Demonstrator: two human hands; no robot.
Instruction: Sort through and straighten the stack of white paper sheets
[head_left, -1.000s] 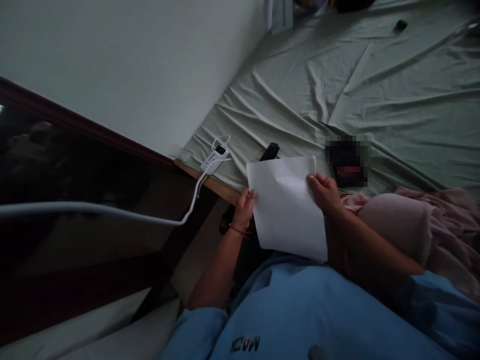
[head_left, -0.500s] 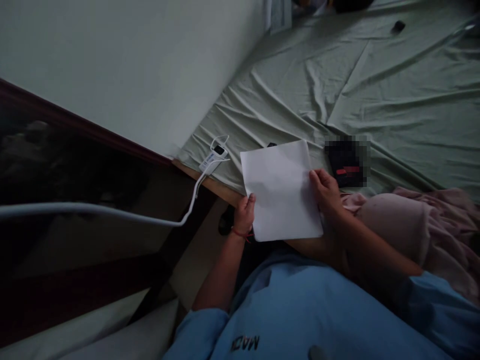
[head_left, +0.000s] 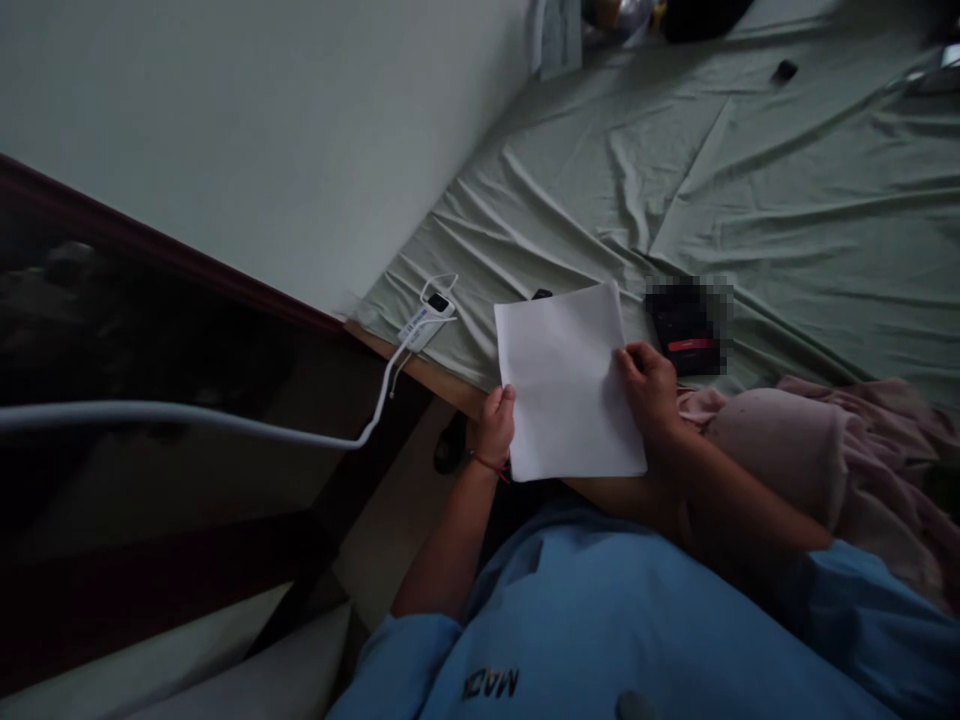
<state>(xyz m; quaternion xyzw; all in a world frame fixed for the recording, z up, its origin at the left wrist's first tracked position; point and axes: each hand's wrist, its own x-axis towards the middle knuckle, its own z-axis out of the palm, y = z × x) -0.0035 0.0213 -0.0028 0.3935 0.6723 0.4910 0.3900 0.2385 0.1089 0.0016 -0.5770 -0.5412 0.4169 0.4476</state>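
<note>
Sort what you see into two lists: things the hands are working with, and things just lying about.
In hand:
white sheet of paper, held by left hand and right hand

Lying about:
white charger and cable
dark blurred item on the green bedsheet
pink cloth

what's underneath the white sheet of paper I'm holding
The white paper lies over the green bedsheet at the bed's edge. A small dark object pokes out at its top edge; the rest is covered. The left hand and right hand grip its sides.
</note>
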